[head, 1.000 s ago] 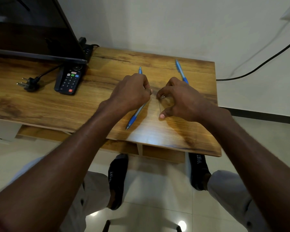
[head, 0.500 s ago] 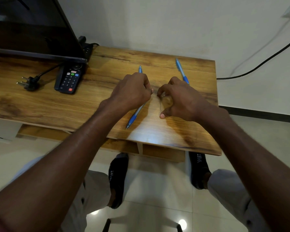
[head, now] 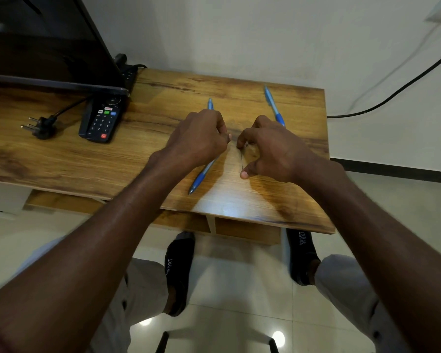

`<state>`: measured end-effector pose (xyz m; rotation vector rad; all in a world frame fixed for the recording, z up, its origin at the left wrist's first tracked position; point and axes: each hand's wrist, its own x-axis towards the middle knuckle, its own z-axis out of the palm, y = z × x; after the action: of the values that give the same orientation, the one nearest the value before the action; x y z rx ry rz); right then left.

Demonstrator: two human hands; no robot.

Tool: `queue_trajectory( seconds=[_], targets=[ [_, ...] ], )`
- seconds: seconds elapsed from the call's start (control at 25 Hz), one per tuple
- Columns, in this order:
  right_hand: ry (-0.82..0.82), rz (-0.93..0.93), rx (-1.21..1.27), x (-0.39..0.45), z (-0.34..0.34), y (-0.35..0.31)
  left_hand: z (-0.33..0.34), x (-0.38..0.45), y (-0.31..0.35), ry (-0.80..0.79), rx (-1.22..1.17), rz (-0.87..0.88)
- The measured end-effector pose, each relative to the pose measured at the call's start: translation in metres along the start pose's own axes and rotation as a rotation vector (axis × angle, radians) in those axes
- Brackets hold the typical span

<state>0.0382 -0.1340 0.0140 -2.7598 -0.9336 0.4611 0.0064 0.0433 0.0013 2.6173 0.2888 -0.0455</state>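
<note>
Head view looks down on a table (head: 61, 159) of smooth wood-grain laminate, brown with darker streaks and a pale glare patch near its front edge. The left hand (head: 199, 138) lies knuckles up with its fingers curled tight; its thumb tip sits right beside the right forefinger; I cannot tell what, if anything, it pinches. The right hand (head: 270, 149) forms a C, forefinger bent down at the top and thumb pressed to the wood below. Between those two tips runs a faint dark line, the edge of a thin clear piece (head: 242, 160) held there near the middle of the table; its shape and material are too faint to make out.

Two slim blue plastic pens lie on the wood; the left pen (head: 201, 175) passes slantwise under the left hand, tip toward the front edge and middle hidden; the right pen (head: 273, 105) angles away behind the right hand, its near end covered by the knuckles.

Under the top, a thin upright board (head: 210, 224) splits a shelf into two compartments; their contents are hidden by the tabletop.

At the left stand a black remote (head: 101, 121) with coloured buttons, a loose black plug (head: 42, 127) and a dark screen (head: 43, 47), cut off by the frame; a black cable (head: 392, 98) runs along the white wall.
</note>
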Motion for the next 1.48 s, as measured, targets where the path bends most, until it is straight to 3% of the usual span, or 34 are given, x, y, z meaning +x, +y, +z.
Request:
queue_trajectory(
  seconds=[0.64, 1.12, 1.48],
  targets=[
    [-0.013, -0.01, 0.142, 0.0, -0.002, -0.002, -0.003, -0.001, -0.001, -0.003, -0.001, 0.011],
    [-0.031, -0.06, 0.398, -0.001, -0.005, 0.004, -0.009, -0.003, -0.003, -0.011, -0.022, 0.005],
    [0.36, 0.143, 0.358, 0.001, -0.004, 0.009, -0.015, -0.003, -0.009, -0.026, -0.012, -0.018]
  ],
)
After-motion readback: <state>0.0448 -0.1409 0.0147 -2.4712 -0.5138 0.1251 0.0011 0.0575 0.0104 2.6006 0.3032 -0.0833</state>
